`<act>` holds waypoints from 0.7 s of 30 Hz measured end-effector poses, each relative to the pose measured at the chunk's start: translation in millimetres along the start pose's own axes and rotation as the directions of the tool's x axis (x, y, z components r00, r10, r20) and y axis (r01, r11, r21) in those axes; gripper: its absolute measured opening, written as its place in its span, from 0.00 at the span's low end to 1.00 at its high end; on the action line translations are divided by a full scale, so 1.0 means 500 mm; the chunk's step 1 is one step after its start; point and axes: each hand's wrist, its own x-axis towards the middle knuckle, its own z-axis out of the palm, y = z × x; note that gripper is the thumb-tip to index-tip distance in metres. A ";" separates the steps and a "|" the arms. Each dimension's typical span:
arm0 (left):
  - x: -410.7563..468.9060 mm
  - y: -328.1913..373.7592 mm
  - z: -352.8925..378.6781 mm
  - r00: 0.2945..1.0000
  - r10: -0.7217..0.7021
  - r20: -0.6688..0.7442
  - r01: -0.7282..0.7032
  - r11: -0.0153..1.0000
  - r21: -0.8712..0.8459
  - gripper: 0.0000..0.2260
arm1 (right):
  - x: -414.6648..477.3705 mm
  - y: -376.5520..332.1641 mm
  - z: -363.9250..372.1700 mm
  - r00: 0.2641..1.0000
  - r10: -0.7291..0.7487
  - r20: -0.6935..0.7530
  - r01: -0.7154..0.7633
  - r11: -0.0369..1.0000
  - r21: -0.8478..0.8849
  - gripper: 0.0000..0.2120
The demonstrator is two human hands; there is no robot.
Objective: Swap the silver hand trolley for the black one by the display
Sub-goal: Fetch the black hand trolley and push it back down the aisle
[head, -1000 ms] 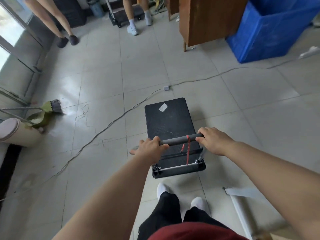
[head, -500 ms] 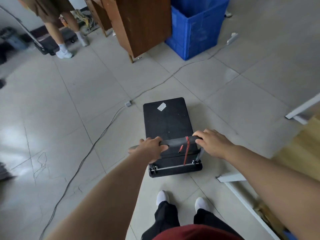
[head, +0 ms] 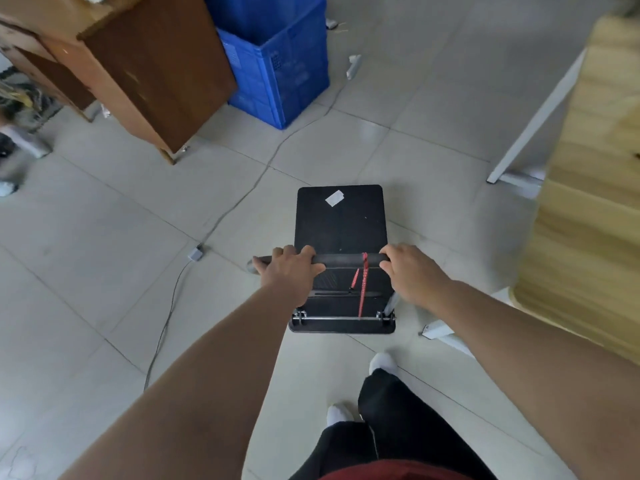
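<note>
Pale floor tiles (head: 104,237) run under us, and on them, just ahead of our feet, sits the black hand trolley (head: 341,220) with a white sticker on its bare deck. Our left hand (head: 289,271) and right hand (head: 412,271) are both wrapped tight around its handle bar (head: 346,260), a red cord (head: 362,285) dangling between them.

Over the last second we have swung to the right: the blue crate (head: 277,64) and the brown wooden cabinet (head: 156,74) have slid toward the upper left, the broom and the bystanders' legs have dropped out of view, and a light wooden table (head: 588,202) with white legs now fills the right edge. The floor cable (head: 242,195) lies off the trolley's left side.

We judge we are steering the black trolley toward its place; neither the display nor the silver trolley is in sight.
</note>
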 end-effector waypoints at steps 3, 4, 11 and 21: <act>0.060 0.022 -0.019 0.998 0.061 -0.029 -0.060 0.998 0.017 0.15 | 0.032 0.023 -0.005 0.995 0.010 -0.101 -0.012 1.000 -0.016 0.13; 0.080 0.026 -0.027 0.997 0.071 -0.038 -0.071 0.997 0.009 0.16 | 0.046 0.033 -0.009 0.993 0.008 -0.119 -0.010 1.000 -0.019 0.14; 0.210 0.016 -0.058 0.961 0.251 -0.119 -0.240 0.965 0.103 0.14 | 0.145 0.085 -0.056 0.991 -0.033 -0.131 0.027 0.999 -0.047 0.16; 0.374 0.030 -0.134 0.972 0.224 -0.070 -0.216 0.971 0.105 0.13 | 0.282 0.110 -0.120 0.989 -0.034 -0.144 0.026 0.998 -0.062 0.17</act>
